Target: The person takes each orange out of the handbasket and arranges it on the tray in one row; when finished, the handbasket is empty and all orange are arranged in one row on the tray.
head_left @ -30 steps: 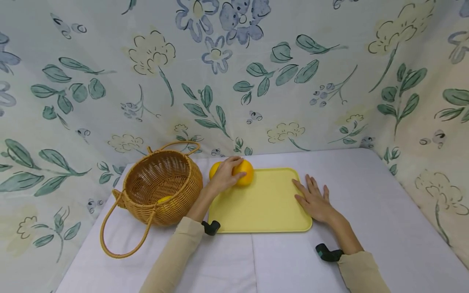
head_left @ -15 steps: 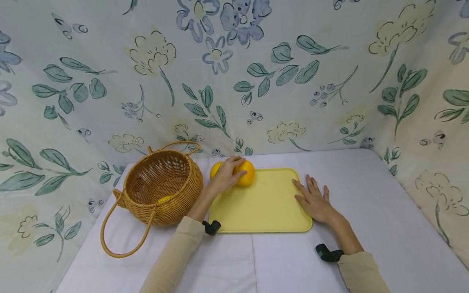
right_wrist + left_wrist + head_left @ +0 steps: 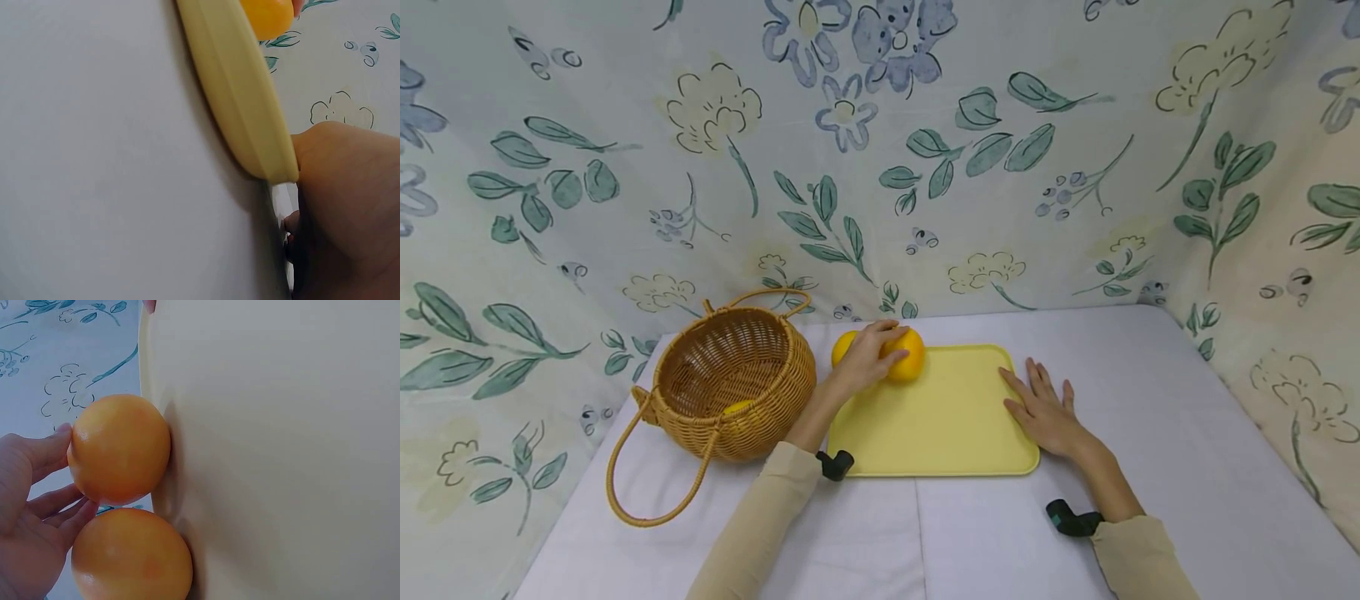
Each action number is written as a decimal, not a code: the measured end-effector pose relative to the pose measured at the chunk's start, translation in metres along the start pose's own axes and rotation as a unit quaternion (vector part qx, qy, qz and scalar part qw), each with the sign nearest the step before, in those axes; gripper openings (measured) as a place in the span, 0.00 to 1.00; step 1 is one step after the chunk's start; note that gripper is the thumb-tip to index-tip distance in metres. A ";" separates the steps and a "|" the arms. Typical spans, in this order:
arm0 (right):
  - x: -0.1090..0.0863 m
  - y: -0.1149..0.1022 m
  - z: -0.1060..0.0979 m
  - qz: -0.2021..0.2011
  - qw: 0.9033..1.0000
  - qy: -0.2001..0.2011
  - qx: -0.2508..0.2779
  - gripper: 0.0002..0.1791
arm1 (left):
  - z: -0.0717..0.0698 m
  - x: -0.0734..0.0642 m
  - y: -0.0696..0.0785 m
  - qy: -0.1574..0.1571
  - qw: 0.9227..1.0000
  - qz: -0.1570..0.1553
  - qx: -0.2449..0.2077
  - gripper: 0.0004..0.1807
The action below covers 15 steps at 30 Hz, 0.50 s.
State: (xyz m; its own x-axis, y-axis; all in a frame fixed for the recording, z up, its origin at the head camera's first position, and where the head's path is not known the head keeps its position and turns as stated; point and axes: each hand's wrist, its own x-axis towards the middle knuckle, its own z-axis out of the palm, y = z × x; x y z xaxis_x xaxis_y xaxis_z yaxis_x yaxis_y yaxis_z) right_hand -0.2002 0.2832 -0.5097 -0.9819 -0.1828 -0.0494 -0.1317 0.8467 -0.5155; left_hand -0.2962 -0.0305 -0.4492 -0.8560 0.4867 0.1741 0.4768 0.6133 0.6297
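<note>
At the tray's back left corner, my left hand (image 3: 867, 357) holds an orange (image 3: 906, 357) between thumb and fingers. A second orange (image 3: 844, 347) sits just left of it, partly hidden behind that hand. In the left wrist view, thumb and fingertips touch the held orange (image 3: 119, 450), and the other orange (image 3: 132, 556) lies close beside the fingers. Both fruits are at the rim of the pale yellow tray (image 3: 940, 425). My right hand (image 3: 1048, 417) rests with fingers spread at the tray's right edge, its thumb over the rim. In the right wrist view the tray's side (image 3: 244, 94) meets that hand.
A wicker basket (image 3: 775, 425) stands left of the tray, its front handle (image 3: 617, 467) lying out over the white tablecloth (image 3: 880, 533). Something yellow (image 3: 737, 407) shows inside it. A floral cloth (image 3: 880, 225) hangs behind the table.
My left hand and both oranges have shifted slightly to the right. The right hand, tray and basket stay where they were.
</note>
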 end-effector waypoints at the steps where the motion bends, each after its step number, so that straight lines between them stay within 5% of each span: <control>1: 0.000 0.000 0.000 0.000 1.000 0.000 0.000 0.33 | 0.000 0.000 0.000 -0.001 1.000 -0.001 -0.001 0.26; 15: 0.000 -0.001 0.000 0.003 1.000 -0.001 0.000 0.33 | 0.000 0.000 -0.001 -0.029 0.999 0.005 0.042 0.40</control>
State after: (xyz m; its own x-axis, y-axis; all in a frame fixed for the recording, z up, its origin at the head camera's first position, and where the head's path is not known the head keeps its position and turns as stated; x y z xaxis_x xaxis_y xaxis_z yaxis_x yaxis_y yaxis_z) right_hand -0.2000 0.2826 -0.5088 -0.9825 -0.1778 -0.0545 -0.1249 0.8481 -0.5150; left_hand -0.2967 -0.0312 -0.4497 -0.8392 0.5269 0.1348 0.5028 0.6571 0.5617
